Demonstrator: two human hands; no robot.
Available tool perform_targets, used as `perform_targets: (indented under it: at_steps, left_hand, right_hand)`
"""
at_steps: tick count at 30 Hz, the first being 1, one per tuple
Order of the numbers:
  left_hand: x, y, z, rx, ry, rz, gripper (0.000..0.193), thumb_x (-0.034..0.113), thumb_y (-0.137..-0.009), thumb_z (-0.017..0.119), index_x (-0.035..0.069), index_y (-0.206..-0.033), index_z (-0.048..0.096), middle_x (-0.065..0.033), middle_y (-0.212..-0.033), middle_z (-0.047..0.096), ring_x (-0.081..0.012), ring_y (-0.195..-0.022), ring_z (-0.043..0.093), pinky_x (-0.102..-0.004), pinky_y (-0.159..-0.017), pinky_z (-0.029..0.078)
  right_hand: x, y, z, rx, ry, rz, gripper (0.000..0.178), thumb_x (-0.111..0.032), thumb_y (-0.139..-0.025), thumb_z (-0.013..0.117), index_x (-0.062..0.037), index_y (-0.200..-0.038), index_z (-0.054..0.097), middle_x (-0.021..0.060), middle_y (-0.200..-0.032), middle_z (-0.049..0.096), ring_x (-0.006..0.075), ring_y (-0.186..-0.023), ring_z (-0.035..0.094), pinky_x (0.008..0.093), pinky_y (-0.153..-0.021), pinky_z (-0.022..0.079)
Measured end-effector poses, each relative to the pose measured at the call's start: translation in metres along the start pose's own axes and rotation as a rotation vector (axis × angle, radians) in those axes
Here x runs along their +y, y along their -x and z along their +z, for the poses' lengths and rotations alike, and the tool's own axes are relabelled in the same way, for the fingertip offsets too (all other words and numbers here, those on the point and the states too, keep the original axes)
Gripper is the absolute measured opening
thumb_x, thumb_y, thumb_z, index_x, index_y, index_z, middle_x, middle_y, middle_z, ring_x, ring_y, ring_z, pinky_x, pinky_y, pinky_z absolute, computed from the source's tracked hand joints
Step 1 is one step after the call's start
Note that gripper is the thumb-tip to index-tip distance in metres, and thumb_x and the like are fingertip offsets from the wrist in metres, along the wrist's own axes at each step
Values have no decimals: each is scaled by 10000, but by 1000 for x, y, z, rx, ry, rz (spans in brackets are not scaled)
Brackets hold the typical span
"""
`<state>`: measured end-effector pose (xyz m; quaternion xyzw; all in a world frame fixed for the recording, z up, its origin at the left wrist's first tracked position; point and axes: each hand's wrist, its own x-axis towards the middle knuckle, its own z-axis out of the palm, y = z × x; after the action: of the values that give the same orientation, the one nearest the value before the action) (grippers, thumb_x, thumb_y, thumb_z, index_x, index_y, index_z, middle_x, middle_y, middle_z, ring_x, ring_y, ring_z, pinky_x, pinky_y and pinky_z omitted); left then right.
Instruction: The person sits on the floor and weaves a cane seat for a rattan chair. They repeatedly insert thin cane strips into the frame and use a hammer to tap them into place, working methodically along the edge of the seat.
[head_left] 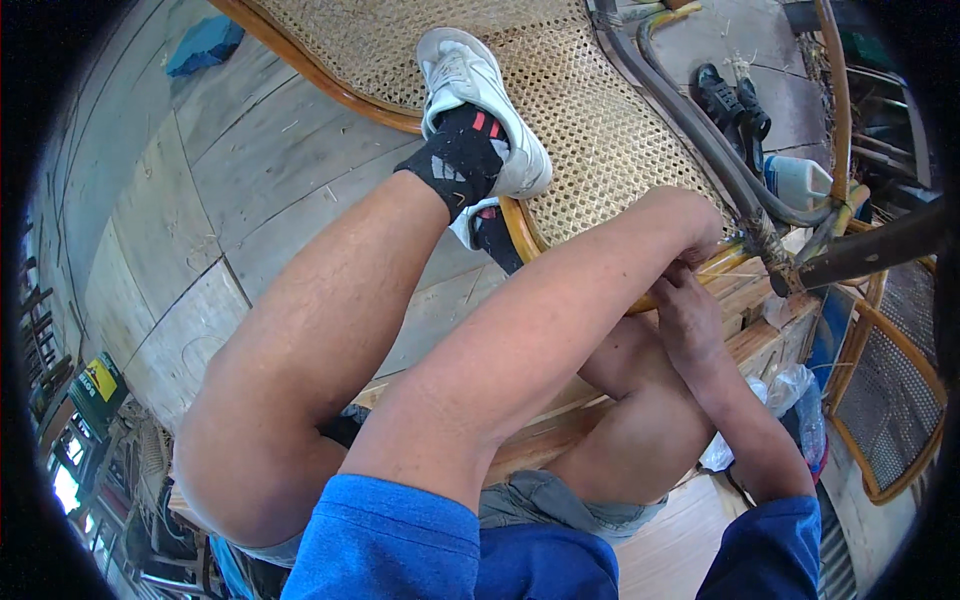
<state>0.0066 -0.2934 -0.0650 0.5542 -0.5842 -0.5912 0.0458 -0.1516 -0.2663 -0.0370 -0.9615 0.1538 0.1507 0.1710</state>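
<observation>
A woven cane panel (pixel 600 150) in a bent rattan frame (pixel 526 232) lies across the far side of my legs. My left hand (pixel 692 228) reaches over to the frame's near right corner, its wrist bent and most of its fingers hidden. Right beside it, my right hand (pixel 685 308) comes up from below with fingers curled together, touching or nearly touching the left. Whatever lies between the fingers is too small and shaded to make out. Dark rattan poles (pixel 690 110), bound at a wrapped joint (pixel 775 250), run along the panel's right side.
My shoe (pixel 505 110) rests on the cane panel. To the right are black sandals (pixel 735 105), a white jug (pixel 797 180), plastic bags (pixel 785 388) and another cane-panelled frame (pixel 890 390). A blue object (pixel 204 46) lies on the plank floor (pixel 160 230) at far left.
</observation>
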Motion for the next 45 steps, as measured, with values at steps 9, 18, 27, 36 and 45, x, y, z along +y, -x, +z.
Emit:
perform_targets:
  at_steps: [9,18,27,36,45]
  left_hand:
    - [-7,-4,5,-20,55,13,265,218,-720,685,180,-981,709,-61,-983,680,-257,-855,643,-403,-693,503]
    - [-9,-17,15,53,51,34,179,186,-739,679,113,-897,722,-77,-898,696,-237,-799,670,-363,-683,517]
    - [-21,-32,23,26,128,88,187,155,-732,673,88,-901,717,-96,-881,691,-234,-766,671,-376,-663,511]
    - [-24,-26,29,118,192,209,157,115,-692,718,96,-848,728,-54,-728,684,-132,-621,602,-297,-580,491]
    - [-24,-3,26,200,198,211,150,153,-712,664,41,-807,691,-35,-683,638,-130,-620,568,-288,-588,473]
  right_hand:
    - [-1,0,7,-40,102,75,298,-80,-734,571,-81,-1032,562,142,-1042,535,339,-915,585,423,-723,514]
    - [-4,-6,-3,-119,76,23,201,-77,-760,530,-53,-958,550,152,-1007,526,348,-910,580,438,-721,516]
    - [4,-1,5,-30,49,17,217,-75,-775,513,-65,-990,537,128,-1053,540,317,-951,577,410,-726,515]
    - [-2,-5,-2,-129,20,84,166,-57,-808,477,-48,-965,532,123,-998,546,315,-934,587,419,-718,511]
    - [-6,193,-23,462,-521,914,118,-60,-850,567,-10,-940,625,99,-821,604,196,-708,591,314,-660,481]
